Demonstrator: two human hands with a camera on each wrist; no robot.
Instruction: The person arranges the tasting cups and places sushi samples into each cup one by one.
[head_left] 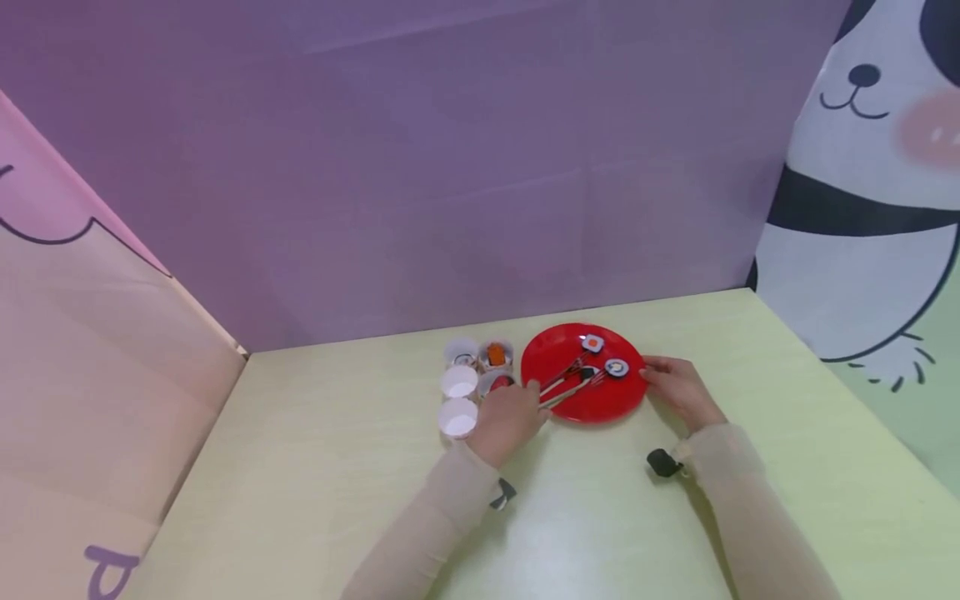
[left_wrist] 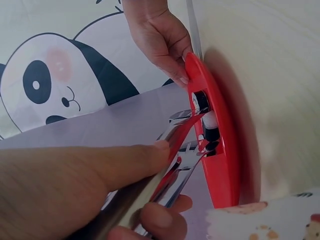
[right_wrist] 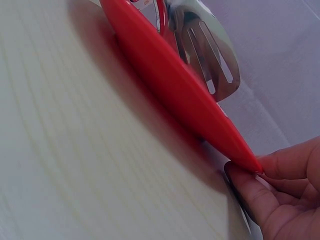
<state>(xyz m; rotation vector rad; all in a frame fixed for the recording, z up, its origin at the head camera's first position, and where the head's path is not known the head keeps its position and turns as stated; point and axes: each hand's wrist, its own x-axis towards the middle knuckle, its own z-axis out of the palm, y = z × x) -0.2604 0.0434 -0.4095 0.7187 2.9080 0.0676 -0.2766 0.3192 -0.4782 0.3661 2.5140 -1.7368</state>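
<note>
My left hand (head_left: 510, 421) holds metal serving tongs (head_left: 564, 393) with slotted ends, thumb on one arm and fingers round the other. The tongs reach over a red plate (head_left: 547, 354). A black-and-white sushi roll piece (left_wrist: 210, 127) lies between their tips, close over the plate. Two more sushi roll pieces are on the plate, one with an orange centre (head_left: 592, 342) and one with a yellowish centre (head_left: 617, 367). With thumb and fingers my right hand (head_left: 678, 387) pinches the plate's right rim; in the right wrist view that rim sits between the fingertips.
Left of the plate stand several white paper cups. One cup (head_left: 461, 343) contains a roll piece, another an orange piece (head_left: 496, 354), and a third a red piece (head_left: 501, 382), partly behind my left hand. A purple backdrop (head_left: 450, 208) rises behind the pale table (head_left: 330, 467).
</note>
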